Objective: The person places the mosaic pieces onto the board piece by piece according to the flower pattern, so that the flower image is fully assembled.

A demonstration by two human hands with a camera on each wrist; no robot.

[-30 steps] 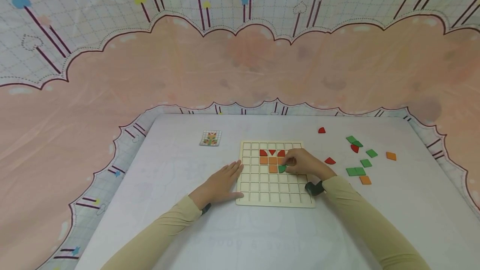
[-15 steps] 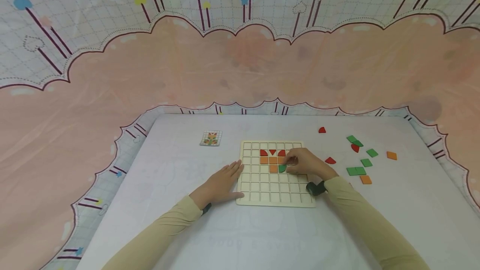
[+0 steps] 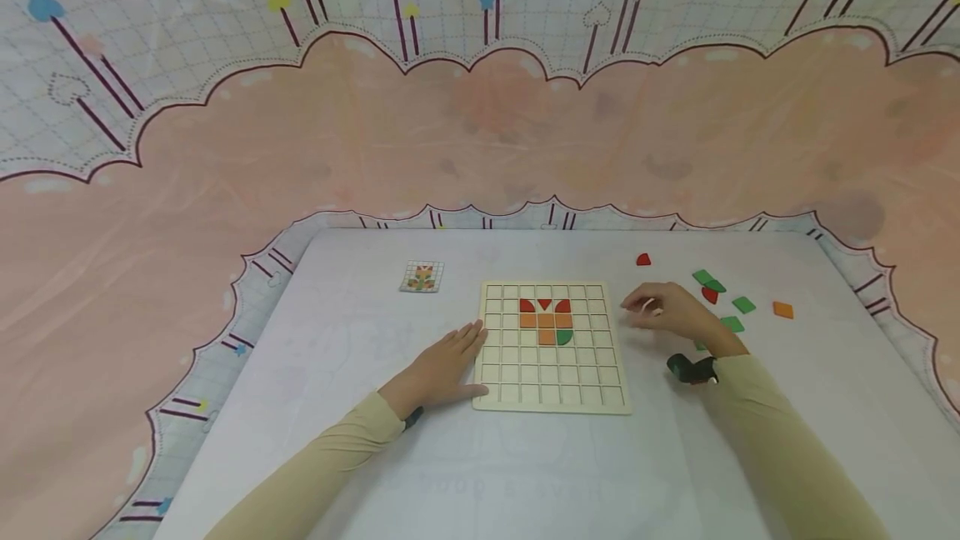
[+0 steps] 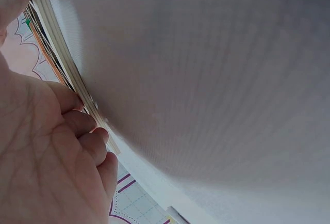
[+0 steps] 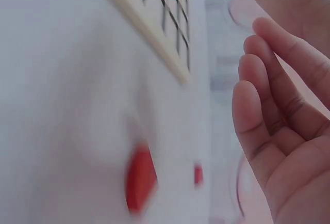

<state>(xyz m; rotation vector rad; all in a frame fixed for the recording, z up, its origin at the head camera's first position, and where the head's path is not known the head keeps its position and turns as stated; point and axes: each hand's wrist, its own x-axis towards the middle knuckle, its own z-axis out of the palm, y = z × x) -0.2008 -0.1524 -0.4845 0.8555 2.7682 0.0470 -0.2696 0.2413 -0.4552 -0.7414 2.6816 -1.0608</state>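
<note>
A pale wooden grid board (image 3: pixel 517 375) lies on the table, with red, orange and green flat tiles set in its upper squares. Among them are a small red triangle (image 3: pixel 544 304), several orange squares (image 3: pixel 546 321) and a green quarter-round tile (image 3: pixel 564 337). My left hand (image 3: pixel 442 365) rests along the board's left edge, its fingertips (image 4: pixel 100 134) against the side in the left wrist view. Just right of the board my right hand (image 3: pixel 671 311) hovers with loosely bent fingers and nothing between them. Below it in the right wrist view lies a red tile (image 5: pixel 140 178).
A small pattern card (image 3: pixel 422 276) showing a flower lies back left of the board. Loose tiles are spread on the right, including a green one (image 3: pixel 744 305), an orange one (image 3: pixel 783 309) and a red one (image 3: pixel 643 259). A printed cloth (image 3: pixel 480 132) hangs behind the table.
My right hand has let go of the green quarter-round tile and moved right, off the board towards the loose tiles. My left hand keeps its place on the edge.
</note>
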